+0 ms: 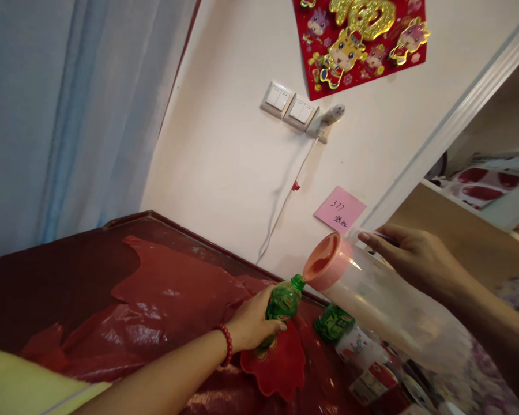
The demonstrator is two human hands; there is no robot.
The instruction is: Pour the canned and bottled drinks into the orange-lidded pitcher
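Note:
My left hand [255,323], with a red bead bracelet on its wrist, is wrapped round a green plastic bottle [284,298] above the red-covered table. A large clear pitcher [393,305] with a pink lid [328,262] hangs tilted on the right, its handle gripped by my right hand [409,251]. The lid's rim is at the bottle's green neck; whether they touch, or whether liquid passes between them, I cannot tell. Under the bottle lies a bright red mat [277,363] with a scalloped edge.
Red plastic sheeting [168,300] covers part of the dark table [30,276]. Another green package [334,323] and several boxes stand to the right. Behind are wall switches [289,106], a plug with a cord, a pink note [339,208] and a blue curtain [69,115].

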